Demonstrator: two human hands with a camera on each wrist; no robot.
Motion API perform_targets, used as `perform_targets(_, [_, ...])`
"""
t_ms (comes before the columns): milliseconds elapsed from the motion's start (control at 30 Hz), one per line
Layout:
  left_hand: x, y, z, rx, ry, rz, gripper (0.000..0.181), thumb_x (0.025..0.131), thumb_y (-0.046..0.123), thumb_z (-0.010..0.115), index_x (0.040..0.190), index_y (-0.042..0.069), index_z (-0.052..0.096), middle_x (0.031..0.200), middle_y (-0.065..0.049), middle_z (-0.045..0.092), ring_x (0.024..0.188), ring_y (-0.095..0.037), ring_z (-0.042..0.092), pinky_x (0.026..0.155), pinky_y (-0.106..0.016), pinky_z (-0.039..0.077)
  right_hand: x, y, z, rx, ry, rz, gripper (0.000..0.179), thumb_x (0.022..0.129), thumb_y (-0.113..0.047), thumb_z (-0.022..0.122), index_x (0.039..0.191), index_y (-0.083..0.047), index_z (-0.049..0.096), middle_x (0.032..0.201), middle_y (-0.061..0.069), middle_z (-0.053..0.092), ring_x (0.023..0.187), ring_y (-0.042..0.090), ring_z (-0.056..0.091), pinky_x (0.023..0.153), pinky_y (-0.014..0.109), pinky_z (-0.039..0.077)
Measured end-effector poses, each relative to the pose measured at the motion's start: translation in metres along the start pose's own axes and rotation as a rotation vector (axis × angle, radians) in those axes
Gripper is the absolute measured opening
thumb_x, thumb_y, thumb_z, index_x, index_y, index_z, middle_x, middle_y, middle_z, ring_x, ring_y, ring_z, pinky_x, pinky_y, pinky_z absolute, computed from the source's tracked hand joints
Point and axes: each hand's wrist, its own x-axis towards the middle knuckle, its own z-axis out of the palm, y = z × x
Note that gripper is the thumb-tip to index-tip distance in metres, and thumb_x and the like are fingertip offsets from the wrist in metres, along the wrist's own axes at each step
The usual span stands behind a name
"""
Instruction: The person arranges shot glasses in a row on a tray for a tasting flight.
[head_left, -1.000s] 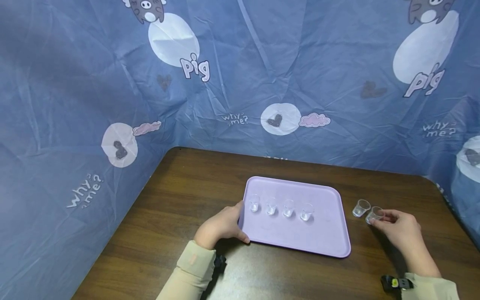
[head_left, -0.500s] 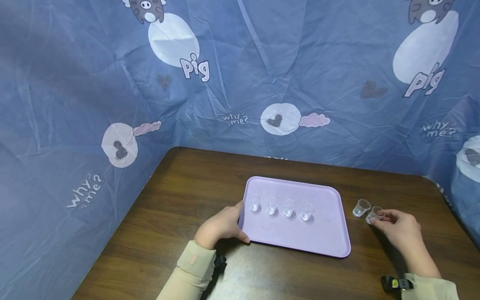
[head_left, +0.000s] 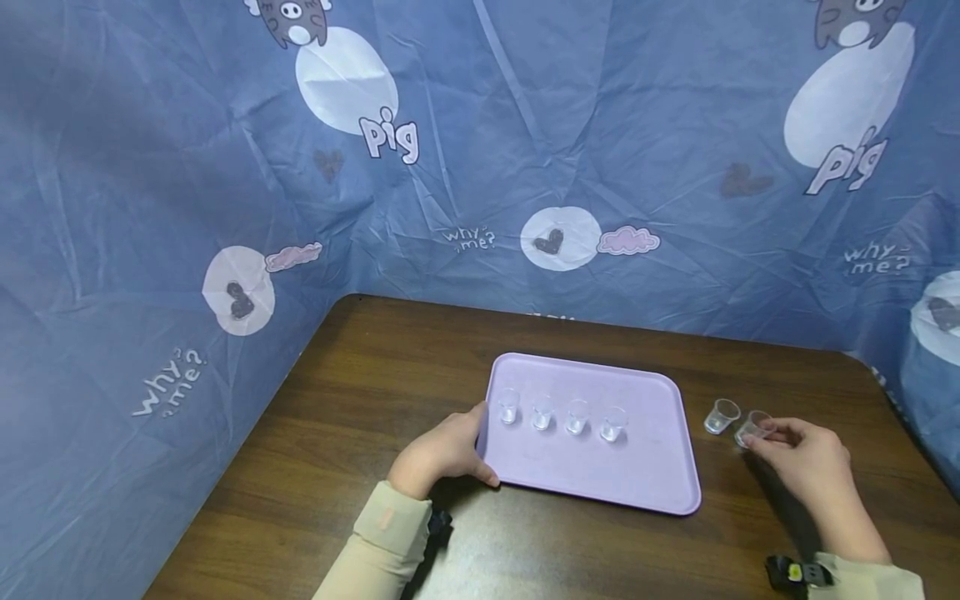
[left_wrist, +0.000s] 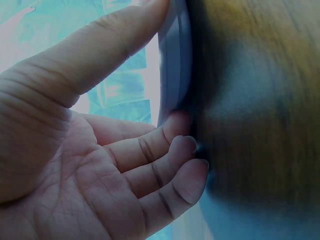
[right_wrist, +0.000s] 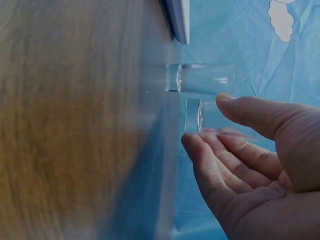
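My right hand pinches a small clear shot glass by its side, right of the tray. In the right wrist view the thumb and fingers lie on either side of this shot glass, its thick base facing the wood. Just left of it stands a second shot glass, upright on the table. At the near left corner of the lilac tray, my left hand holds the rim. The left wrist view shows the thumb on the tray's rim and gently bent fingertips by its edge.
Several shot glasses stand upright in a row on the tray. The brown wooden table runs back to a blue printed cloth, which hangs behind it and along the left side.
My right hand has shifted slightly to the right with the pinched shot glass, widening the gap to the second one. The left hand and the tray have stayed put.
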Motion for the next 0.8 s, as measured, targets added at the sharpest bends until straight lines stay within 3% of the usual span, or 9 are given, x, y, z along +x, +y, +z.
perform_targets(267, [0.0,-0.001,0.0,0.002,-0.004,-0.004,0.097,0.058,0.02,0.101,0.135,-0.005,0.048,0.112,-0.023,0.066,0.103,-0.031,0.062,0.093,-0.046,0.049,-0.004,-0.01,-0.003,0.024,0.02,-0.078,0.04,0.083,-0.026,0.086,0.103,0.006,0.073,0.088,0.015,0.074,0.066,-0.007,0.057,0.06,0.02,0.041])
perform_targets(800, [-0.001,0.001,-0.001,-0.002,-0.008,-0.009,0.097,0.059,0.019,0.101,0.136,-0.004,0.047,0.114,-0.023,0.066,0.104,-0.031,0.062,0.093,-0.046,0.048,-0.005,-0.032,0.001,0.116,-0.106,-0.166,0.039,0.085,-0.022,0.085,0.107,0.007,0.071,0.094,0.018,0.074,0.075,-0.001,0.063,0.06,0.017,0.051])
